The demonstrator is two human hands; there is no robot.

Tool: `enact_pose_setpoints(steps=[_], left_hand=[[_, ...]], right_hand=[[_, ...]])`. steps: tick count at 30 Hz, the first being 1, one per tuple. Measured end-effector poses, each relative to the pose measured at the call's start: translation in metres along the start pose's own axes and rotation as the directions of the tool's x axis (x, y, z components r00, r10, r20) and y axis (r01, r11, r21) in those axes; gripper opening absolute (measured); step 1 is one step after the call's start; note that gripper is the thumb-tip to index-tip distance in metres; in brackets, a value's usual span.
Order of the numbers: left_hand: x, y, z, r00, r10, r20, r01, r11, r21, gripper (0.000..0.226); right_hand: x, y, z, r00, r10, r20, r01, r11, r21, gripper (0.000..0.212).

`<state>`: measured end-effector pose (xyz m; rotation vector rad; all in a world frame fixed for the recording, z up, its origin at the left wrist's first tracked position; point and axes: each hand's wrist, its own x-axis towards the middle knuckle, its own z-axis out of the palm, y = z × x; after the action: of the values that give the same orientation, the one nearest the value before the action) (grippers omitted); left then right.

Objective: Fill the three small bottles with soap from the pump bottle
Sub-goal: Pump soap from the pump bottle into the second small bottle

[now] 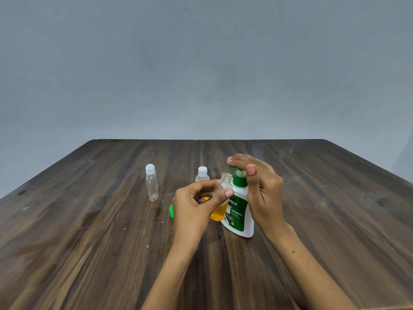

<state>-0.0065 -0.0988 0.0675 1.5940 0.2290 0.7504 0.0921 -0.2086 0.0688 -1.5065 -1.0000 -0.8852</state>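
My left hand (194, 209) pinches an uncapped small bottle (221, 195), orange soap in its lower part, thumb and fingers curled round it under the pump spout. My right hand (259, 186) rests straight fingers on the pump bottle (240, 211) head. Two capped clear bottles, one far left (152, 183), one behind my left hand (202, 174), stand on the tabletop (89, 242). One green cap (171, 211) lies near my left hand.
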Motion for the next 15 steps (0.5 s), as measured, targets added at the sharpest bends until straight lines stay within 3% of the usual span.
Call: enact_pose_setpoints(steps=[15], left_hand=[[0.0037, -0.0026, 0.0016, 1.0, 0.008, -0.004, -0.008, 1.0, 0.011, 0.037]], right_hand=[[-0.0001, 0.0034, 0.0005, 1.0, -0.027, -0.001, 0.027, 0.999, -0.026, 0.059]])
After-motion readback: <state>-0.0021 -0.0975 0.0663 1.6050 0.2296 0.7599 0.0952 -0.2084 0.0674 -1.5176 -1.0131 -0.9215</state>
